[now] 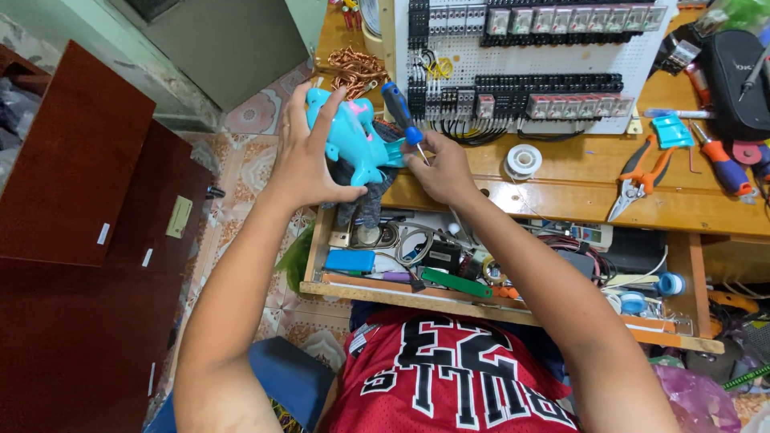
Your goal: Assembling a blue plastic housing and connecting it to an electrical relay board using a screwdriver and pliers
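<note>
Wooden bench: left hand grips half-hidden blue toy; right hand clamps screwdriver.

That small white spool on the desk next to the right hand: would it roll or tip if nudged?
The white spool lies flat on one flange, so it would probably slide rather than roll. It looks small and likely light, so a brush from the right hand might shift it. Set on edge, it would probably roll.

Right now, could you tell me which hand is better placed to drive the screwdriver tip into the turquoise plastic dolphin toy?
The right hand, probably: it already grips the blue-handled screwdriver, its tip down near the turquoise plastic dolphin toy. The left hand is wrapped around the toy, holding it above the wooden workbench.
</note>
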